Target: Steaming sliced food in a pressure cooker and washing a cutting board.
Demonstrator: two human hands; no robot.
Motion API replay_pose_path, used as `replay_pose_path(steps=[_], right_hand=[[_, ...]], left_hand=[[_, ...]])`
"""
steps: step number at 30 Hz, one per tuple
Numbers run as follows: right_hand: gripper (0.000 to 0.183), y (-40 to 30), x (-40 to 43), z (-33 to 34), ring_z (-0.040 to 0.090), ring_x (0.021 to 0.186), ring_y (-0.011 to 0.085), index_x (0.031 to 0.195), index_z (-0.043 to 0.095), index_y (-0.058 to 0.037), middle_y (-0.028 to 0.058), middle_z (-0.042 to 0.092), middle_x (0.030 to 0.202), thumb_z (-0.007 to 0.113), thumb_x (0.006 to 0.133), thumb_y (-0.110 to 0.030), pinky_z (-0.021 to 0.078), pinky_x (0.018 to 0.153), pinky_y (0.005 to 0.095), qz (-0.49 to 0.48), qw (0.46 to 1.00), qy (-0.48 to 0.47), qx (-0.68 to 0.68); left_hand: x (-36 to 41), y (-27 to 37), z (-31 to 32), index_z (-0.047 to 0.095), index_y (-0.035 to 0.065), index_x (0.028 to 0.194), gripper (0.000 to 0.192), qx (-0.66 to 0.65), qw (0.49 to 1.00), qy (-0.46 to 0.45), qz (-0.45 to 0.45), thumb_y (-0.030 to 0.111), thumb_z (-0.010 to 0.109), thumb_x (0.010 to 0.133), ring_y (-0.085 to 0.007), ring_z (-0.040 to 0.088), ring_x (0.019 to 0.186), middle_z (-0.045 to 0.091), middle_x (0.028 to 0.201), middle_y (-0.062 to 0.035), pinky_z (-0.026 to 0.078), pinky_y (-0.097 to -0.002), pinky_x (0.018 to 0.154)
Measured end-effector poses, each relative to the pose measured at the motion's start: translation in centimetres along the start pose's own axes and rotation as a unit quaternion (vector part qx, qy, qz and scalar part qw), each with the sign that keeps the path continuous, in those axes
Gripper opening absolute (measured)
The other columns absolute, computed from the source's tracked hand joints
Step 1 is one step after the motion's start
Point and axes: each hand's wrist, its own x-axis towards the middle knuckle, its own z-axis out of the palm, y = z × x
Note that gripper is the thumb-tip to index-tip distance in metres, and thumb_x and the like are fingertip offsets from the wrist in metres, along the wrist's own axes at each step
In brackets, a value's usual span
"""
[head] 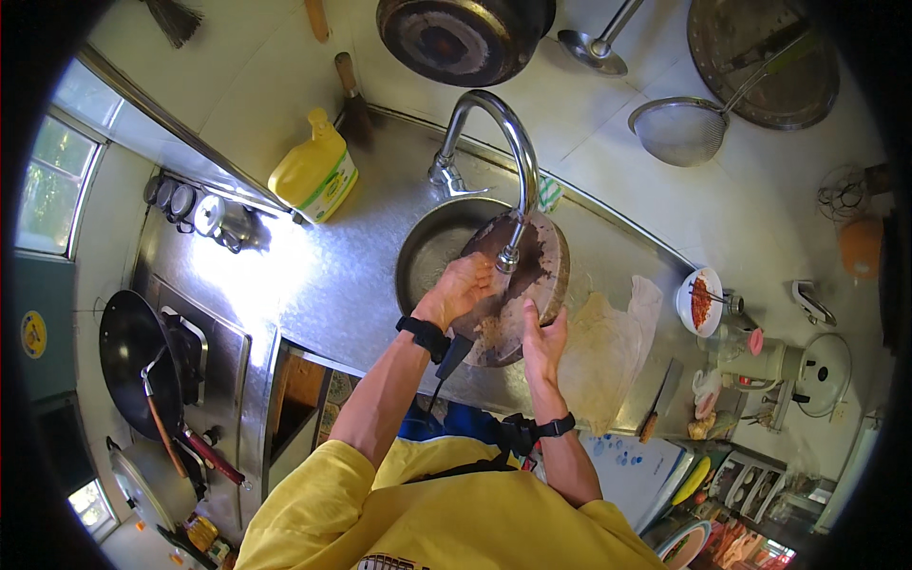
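Note:
A thick round wooden chopping board (527,285), partly dark and wet, is tilted over the round sink basin (420,249) beneath the curved chrome faucet (524,157). My right hand (545,335) grips its lower right edge, the thumb on the upper face. Curled fingers of my left hand (464,286) are at the board's face beside the faucet outlet; whether anything is inside them is hidden. A pale wet cloth (605,349) lies spread on the steel counter to the right of the board. Both wrists wear black straps.
A yellow jug (313,171) stands behind left. At left are a black wok (139,363) and metal cups (214,214). A cleaver (662,399) and a white bowl with red food (700,302) are at right. A pot (463,39) and a strainer (680,132) hang on the wall.

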Motion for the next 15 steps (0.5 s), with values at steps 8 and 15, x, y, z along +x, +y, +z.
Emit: replay_pose_path(steps=[8, 15], right_hand=[[0.046, 0.8, 0.2, 1.1, 0.067, 0.097, 0.0214, 0.127, 0.053, 0.0032, 0.0153, 0.07, 0.111, 0.073, 0.094, -0.021, 0.0521, 0.089, 0.0338, -0.034, 0.999, 0.015, -0.027], [0.052, 0.9, 0.2, 0.8, 0.062, 0.104, 0.0217, 0.133, 0.048, 0.0039, 0.0142, 0.066, 0.118, 0.072, 0.095, -0.022, 0.0487, 0.094, 0.0327, -0.008, 1.0, -0.005, -0.02]], left_hand=[[-1.4, 1.2, 0.7, 0.06, 0.0075, 0.1, 0.015, 0.041, 0.998, 0.043, -0.01, 0.022, 0.056, 0.102, -0.0244, 0.062, 0.094, 0.063, 0.1, -0.0101, 0.054, -0.0394, 0.086], [-1.7, 1.6, 0.8, 0.059, 0.0061, 0.105, 0.02, -0.007, 1.0, 0.021, -0.015, 0.025, 0.056, 0.103, -0.0269, 0.061, 0.103, 0.063, 0.105, -0.0116, 0.052, -0.0417, 0.097]])
